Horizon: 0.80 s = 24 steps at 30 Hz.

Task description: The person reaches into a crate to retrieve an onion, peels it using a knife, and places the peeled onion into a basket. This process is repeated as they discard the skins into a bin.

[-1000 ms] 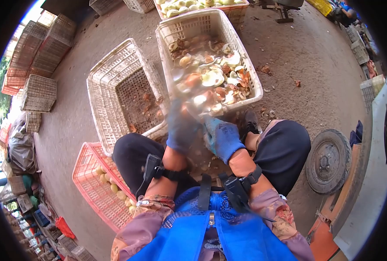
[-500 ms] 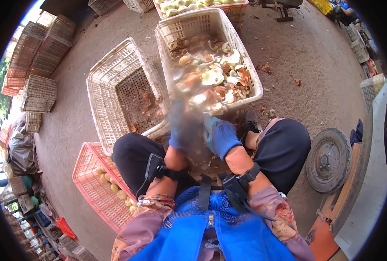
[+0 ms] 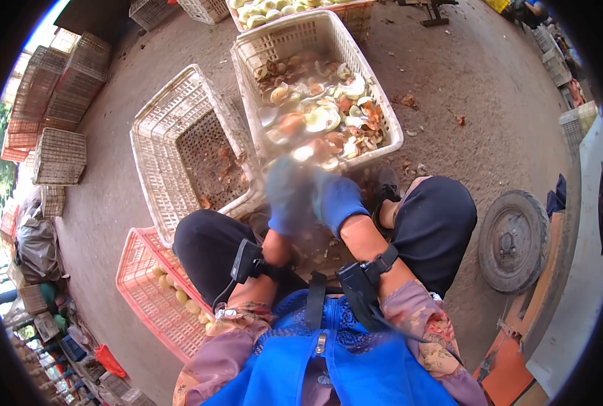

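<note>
My left hand (image 3: 287, 199) and my right hand (image 3: 340, 198), both in blue gloves, meet between my knees, just below the near rim of a whitish plastic crate (image 3: 395, 128). A hazy smear covers the left fingers and the space between the hands. The right hand looks rounded and curled; whatever it holds is hidden. Onion scraps (image 3: 322, 119), pale layers mixed with brown skins, lie in the crate. Left of it, a second whitish crate (image 3: 154, 145) tilts with a few brown skins on its floor.
A pink crate (image 3: 149, 291) with onions (image 3: 181, 296) stands beside my left knee. Peeled onions (image 3: 274, 13) fill a crate at the top. A wheel (image 3: 513, 241) is at right, and stacked crates (image 3: 78, 81) stand far left. Skin bits (image 3: 407, 100) litter the ground.
My right hand has turned, bringing the back of its glove more into view, and sits closer to the left hand. The whole view has shifted slightly. The crates' contents look unchanged.
</note>
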Each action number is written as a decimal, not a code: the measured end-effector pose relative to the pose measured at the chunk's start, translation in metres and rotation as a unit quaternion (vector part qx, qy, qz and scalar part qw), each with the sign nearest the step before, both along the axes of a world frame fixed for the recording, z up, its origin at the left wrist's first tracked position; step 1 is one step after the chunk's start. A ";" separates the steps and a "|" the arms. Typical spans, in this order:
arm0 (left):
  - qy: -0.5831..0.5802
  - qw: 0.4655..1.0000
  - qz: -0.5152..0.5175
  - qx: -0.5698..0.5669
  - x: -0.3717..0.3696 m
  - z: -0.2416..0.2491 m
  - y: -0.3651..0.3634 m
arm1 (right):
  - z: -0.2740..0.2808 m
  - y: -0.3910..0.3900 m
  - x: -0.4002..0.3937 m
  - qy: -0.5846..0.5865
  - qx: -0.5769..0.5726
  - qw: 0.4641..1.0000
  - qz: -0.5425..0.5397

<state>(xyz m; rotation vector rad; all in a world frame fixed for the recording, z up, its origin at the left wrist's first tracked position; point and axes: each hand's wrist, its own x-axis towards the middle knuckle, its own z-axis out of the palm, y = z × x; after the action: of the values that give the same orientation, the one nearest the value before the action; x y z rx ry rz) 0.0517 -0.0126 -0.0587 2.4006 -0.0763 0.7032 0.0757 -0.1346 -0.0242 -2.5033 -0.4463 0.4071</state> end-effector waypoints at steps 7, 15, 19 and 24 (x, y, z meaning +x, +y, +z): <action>0.000 0.999 0.012 0.046 0.004 0.012 -0.008 | 0.001 0.000 0.000 0.026 0.054 0.995 -0.080; -0.019 0.998 0.045 0.030 0.003 0.004 -0.008 | -0.008 0.001 0.004 0.035 0.062 0.995 -0.069; 0.021 0.999 0.042 -0.002 0.002 0.010 -0.006 | -0.019 0.004 0.015 0.038 -0.097 0.993 -0.051; -0.024 0.995 -0.050 0.087 0.001 0.030 -0.007 | -0.052 -0.008 0.032 0.047 0.105 0.993 -0.039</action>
<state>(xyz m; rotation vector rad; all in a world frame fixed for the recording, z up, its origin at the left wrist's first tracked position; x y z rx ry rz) 0.0525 -0.0199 -0.0288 2.5245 -0.2871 0.7350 0.1078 -0.1425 -0.0758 -2.2788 -0.3358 0.4224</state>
